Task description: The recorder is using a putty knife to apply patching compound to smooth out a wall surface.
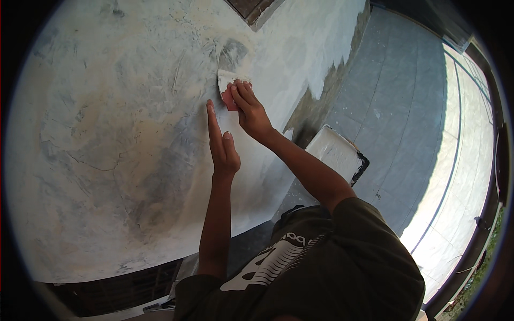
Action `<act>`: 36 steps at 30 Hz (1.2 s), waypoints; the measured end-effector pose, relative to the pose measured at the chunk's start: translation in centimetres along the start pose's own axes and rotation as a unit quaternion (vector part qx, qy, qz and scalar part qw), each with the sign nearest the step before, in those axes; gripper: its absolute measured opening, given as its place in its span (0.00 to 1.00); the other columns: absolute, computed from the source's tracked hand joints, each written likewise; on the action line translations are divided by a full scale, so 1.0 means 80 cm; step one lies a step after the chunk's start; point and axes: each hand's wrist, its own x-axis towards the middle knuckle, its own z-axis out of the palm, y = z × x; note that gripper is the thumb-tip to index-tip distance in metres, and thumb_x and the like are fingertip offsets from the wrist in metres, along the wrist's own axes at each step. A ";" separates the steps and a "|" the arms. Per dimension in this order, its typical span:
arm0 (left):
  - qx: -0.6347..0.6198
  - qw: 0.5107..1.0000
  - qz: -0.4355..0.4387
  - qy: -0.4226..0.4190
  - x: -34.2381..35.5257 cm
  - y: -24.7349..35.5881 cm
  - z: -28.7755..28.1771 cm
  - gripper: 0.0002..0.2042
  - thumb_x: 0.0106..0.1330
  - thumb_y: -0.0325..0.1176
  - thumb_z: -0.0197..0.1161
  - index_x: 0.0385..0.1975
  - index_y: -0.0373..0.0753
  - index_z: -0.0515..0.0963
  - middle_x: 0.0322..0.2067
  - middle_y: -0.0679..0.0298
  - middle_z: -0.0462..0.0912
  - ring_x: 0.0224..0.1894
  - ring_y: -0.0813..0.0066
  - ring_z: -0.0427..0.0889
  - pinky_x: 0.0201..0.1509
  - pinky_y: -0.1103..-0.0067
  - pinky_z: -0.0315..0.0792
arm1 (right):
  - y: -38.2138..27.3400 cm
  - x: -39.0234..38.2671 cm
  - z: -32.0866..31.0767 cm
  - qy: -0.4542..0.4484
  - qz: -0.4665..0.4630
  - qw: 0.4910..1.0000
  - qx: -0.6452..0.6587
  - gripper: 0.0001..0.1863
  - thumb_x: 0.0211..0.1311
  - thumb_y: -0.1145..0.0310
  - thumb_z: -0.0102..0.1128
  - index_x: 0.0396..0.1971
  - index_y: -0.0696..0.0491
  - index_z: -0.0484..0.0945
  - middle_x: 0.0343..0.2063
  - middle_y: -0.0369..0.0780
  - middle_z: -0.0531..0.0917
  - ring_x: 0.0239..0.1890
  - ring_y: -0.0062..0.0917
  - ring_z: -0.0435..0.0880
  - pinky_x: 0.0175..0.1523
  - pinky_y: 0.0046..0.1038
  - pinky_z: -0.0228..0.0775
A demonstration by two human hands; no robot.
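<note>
A pink, flat putty spreader (229,100) coated with white filler lies against the patchy white and grey wall (123,101). My right hand (254,114) grips it, fingers laid over its back. Left of and below the spreader, my left hand (221,148) is held edge-on at the wall, fingers straight and thumb apart, holding nothing. Whether its palm touches the plaster I cannot tell. Around the spreader the coat looks uneven, with a darker grey patch just above it.
On the grey tiled floor (391,107) a white-smeared tray (334,147) with a black corner stands beneath my right forearm. A dark framed opening (250,9) is at the top of the wall, and a dark grille (123,289) at lower left. Sunlight falls across the floor at right.
</note>
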 end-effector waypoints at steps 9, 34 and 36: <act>-0.024 0.999 0.025 0.025 -0.003 0.003 -0.004 0.30 0.75 0.39 0.33 0.73 0.30 0.43 0.74 0.45 0.46 0.76 0.51 0.46 0.77 0.62 0.40 | 0.014 0.038 -0.060 0.083 0.272 0.950 0.129 0.23 0.66 0.83 0.49 0.61 0.57 0.73 0.36 0.43 0.85 0.39 0.16 0.80 0.47 0.19 0.71; -0.038 0.998 0.007 0.048 -0.018 0.015 -0.011 0.31 0.76 0.43 0.33 0.74 0.33 0.41 0.74 0.45 0.46 0.76 0.51 0.45 0.78 0.61 0.38 | 0.022 0.008 -0.042 0.099 0.144 0.983 0.053 0.29 0.63 0.86 0.49 0.64 0.52 0.71 0.46 0.50 0.84 0.32 0.26 0.80 0.44 0.24 0.74; -0.037 0.998 0.001 0.048 -0.022 0.016 -0.012 0.31 0.76 0.43 0.33 0.74 0.33 0.41 0.74 0.44 0.46 0.76 0.51 0.45 0.78 0.61 0.38 | 0.026 0.032 -0.043 0.124 0.138 0.982 0.039 0.28 0.62 0.86 0.49 0.63 0.53 0.72 0.48 0.50 0.84 0.37 0.29 0.84 0.47 0.25 0.74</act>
